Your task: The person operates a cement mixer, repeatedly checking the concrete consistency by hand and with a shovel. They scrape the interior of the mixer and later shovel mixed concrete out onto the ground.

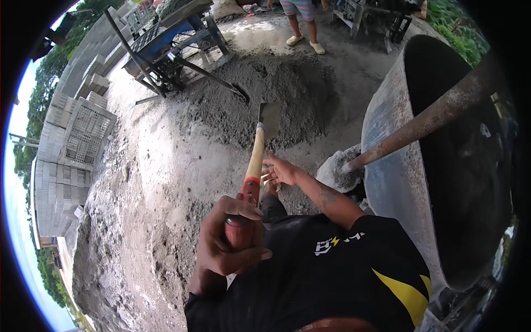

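My left hand [215, 240] is closed round the red grip of a shovel [255, 155], close to my chest. The shovel's pale wooden shaft runs away from me, and its flat metal blade is over the near side of a heap of grey, gravelly mix [296, 91]. Beside the shaft, my right hand [281, 169] has its fingers stretched and apart. Whether those fingertips touch the wood I cannot tell.
A big metal drum [387, 127] stands at the right, a rusty pole [420, 124] crossing it. Far left are a blue machine [191, 36] and stacked grey blocks [61, 166]. Another person's legs [303, 25] stand beyond the heap. The ground is rough with loose rubble.
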The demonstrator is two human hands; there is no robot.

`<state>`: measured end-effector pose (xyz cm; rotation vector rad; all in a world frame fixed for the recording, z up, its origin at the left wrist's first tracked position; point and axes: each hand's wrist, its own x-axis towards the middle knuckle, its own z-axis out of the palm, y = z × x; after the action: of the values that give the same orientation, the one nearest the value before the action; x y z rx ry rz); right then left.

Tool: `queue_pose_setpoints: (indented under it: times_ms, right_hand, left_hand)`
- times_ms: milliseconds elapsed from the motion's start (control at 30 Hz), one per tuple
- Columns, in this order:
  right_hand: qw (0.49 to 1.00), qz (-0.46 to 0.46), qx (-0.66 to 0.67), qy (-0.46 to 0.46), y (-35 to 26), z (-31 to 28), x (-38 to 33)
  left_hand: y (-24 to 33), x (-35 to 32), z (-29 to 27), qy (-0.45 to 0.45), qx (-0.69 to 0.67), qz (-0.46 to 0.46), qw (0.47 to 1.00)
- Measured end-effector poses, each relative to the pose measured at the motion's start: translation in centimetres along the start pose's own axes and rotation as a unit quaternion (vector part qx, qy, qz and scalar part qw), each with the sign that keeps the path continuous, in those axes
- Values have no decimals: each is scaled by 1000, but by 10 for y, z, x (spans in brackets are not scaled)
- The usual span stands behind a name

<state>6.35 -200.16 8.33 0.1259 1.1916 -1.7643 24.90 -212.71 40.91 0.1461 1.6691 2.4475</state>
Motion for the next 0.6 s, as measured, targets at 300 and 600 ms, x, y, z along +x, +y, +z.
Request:
queue_pose_setpoints:
  times_ms: [300, 600]
  right_hand:
    - [939, -261, 218, 59, -244, -57, 99]
    - [955, -230, -85, 165, -330, -182, 85]
  left_hand:
    - [29, 258, -128, -236, 162, 115, 951]
    - [-86, 566, -136, -161, 560, 138, 801]
